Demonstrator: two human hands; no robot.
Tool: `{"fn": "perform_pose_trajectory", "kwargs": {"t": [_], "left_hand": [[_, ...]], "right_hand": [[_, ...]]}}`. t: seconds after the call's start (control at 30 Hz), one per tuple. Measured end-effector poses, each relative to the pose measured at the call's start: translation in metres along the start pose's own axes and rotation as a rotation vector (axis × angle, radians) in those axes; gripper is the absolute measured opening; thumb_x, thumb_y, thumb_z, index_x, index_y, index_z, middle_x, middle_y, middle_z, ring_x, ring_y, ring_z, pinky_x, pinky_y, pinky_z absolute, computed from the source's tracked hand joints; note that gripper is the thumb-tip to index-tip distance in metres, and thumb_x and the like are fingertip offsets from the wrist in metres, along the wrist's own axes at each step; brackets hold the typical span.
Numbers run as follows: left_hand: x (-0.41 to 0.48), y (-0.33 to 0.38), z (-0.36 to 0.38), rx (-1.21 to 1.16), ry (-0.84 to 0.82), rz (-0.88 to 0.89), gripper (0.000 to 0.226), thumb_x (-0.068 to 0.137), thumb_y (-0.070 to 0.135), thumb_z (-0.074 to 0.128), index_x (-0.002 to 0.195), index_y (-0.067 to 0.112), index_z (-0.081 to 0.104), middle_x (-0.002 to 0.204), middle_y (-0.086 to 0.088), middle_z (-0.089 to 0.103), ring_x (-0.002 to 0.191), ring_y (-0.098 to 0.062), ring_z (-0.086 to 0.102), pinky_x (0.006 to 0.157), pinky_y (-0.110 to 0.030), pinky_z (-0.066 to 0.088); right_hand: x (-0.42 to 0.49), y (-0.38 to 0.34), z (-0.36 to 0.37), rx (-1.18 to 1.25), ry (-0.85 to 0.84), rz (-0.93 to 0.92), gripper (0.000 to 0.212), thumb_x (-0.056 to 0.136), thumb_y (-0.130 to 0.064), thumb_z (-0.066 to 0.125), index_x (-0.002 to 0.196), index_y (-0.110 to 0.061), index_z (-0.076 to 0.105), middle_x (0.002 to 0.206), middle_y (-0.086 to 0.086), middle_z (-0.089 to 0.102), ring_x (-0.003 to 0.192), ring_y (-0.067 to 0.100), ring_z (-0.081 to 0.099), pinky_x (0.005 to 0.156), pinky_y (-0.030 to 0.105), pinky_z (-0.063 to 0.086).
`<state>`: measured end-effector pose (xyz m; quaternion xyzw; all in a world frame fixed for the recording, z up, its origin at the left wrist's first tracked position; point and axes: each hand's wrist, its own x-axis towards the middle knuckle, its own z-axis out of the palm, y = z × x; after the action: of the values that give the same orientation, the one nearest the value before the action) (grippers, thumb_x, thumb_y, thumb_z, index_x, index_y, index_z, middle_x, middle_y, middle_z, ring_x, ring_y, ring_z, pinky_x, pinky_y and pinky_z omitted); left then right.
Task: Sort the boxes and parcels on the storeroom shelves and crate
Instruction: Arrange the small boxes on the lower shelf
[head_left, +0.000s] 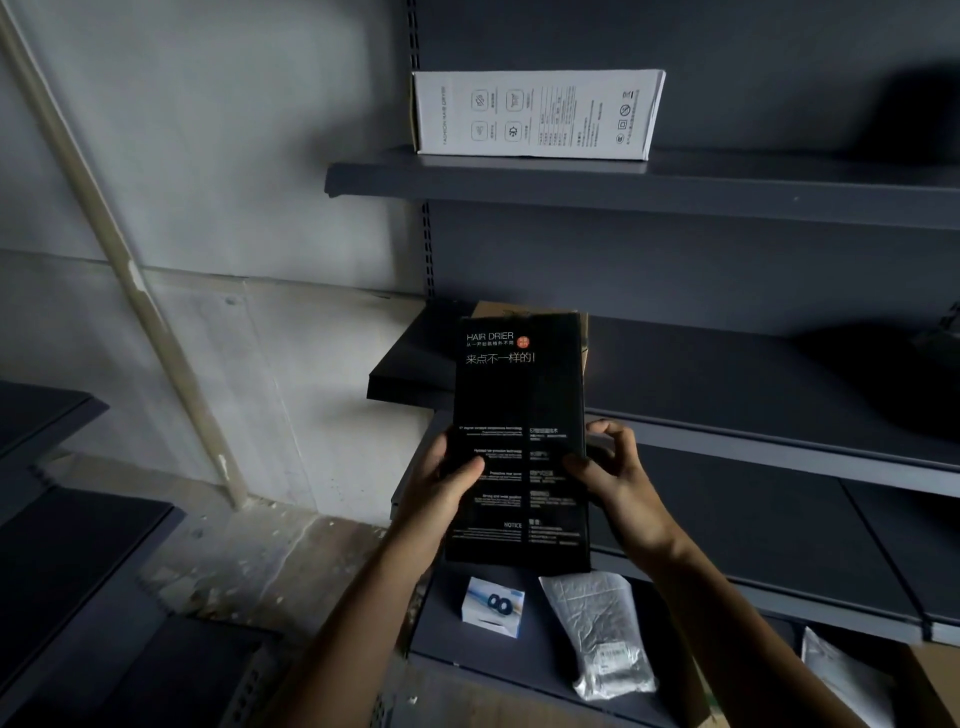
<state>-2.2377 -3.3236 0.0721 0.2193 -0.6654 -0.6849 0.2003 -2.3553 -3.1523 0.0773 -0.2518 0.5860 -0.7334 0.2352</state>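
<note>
The black box (519, 395) printed HAIR DRIER and NOTICE, gripped by left hand (441, 488) and right hand (613, 467)

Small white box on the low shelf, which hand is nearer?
Left. The left hand holds the black box just above the small white box; the right hand grips the black box's other edge, farther right.

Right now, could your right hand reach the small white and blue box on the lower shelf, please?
Probably not yet: the right hand grips the black hair drier box above the small box. Once freed, nothing seems to block it.
</note>
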Motion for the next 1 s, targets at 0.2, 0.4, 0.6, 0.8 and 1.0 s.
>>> {"fn": "perform_pose_trajectory", "kwargs": {"t": [0.2, 0.4, 0.6, 0.8, 1.0], "left_hand": [[-0.002, 0.005, 0.012, 0.499, 0.088, 0.129, 0.073, 0.084, 0.031, 0.072, 0.146, 0.032, 0.033, 0.132, 0.001, 0.037, 0.121, -0.011, 0.046, 0.093, -0.016, 0.041], [0.001, -0.001, 0.018, 0.353, 0.027, 0.064, 0.099, 0.055, 0.079, 0.073, 0.140, 0.045, 0.035, 0.139, 0.003, 0.048, 0.127, -0.013, 0.050, 0.103, -0.044, 0.047], [-0.007, 0.008, 0.019, 0.186, -0.054, 0.108, 0.053, 0.070, 0.047, 0.077, 0.113, 0.056, 0.048, 0.123, 0.014, 0.061, 0.112, 0.002, 0.058, 0.088, -0.017, 0.048], [-0.003, 0.004, 0.015, 0.052, -0.036, -0.001, 0.040, 0.084, 0.039, 0.071, 0.114, 0.052, 0.047, 0.116, 0.016, 0.064, 0.111, -0.008, 0.061, 0.097, -0.034, 0.051], [0.001, 0.008, 0.013, -0.112, -0.045, -0.170, 0.060, 0.071, 0.065, 0.066, 0.123, 0.038, 0.054, 0.107, 0.000, 0.069, 0.090, -0.008, 0.063, 0.063, -0.030, 0.054]], "right_hand": [[-0.005, -0.004, 0.008, -0.100, 0.063, -0.049, 0.055, 0.071, -0.024, 0.076, 0.117, -0.026, 0.046, 0.116, 0.005, 0.064, 0.110, 0.028, 0.064, 0.086, 0.036, 0.057], [-0.007, -0.009, 0.012, -0.204, -0.014, -0.087, 0.077, 0.072, -0.027, 0.079, 0.137, -0.038, 0.040, 0.132, -0.007, 0.051, 0.121, 0.016, 0.056, 0.094, 0.037, 0.055], [-0.006, -0.013, 0.010, -0.138, -0.068, -0.065, 0.058, 0.088, -0.005, 0.066, 0.137, -0.028, 0.046, 0.124, -0.009, 0.063, 0.114, 0.014, 0.063, 0.095, 0.035, 0.053], [-0.004, -0.011, 0.005, -0.076, -0.050, -0.004, 0.030, 0.095, -0.005, 0.052, 0.124, -0.011, 0.058, 0.116, 0.007, 0.069, 0.104, 0.021, 0.066, 0.082, 0.025, 0.053], [-0.003, -0.008, 0.005, -0.006, -0.045, 0.038, 0.035, 0.096, -0.030, 0.052, 0.122, -0.010, 0.062, 0.114, 0.012, 0.069, 0.102, 0.024, 0.065, 0.084, 0.028, 0.053]]}}
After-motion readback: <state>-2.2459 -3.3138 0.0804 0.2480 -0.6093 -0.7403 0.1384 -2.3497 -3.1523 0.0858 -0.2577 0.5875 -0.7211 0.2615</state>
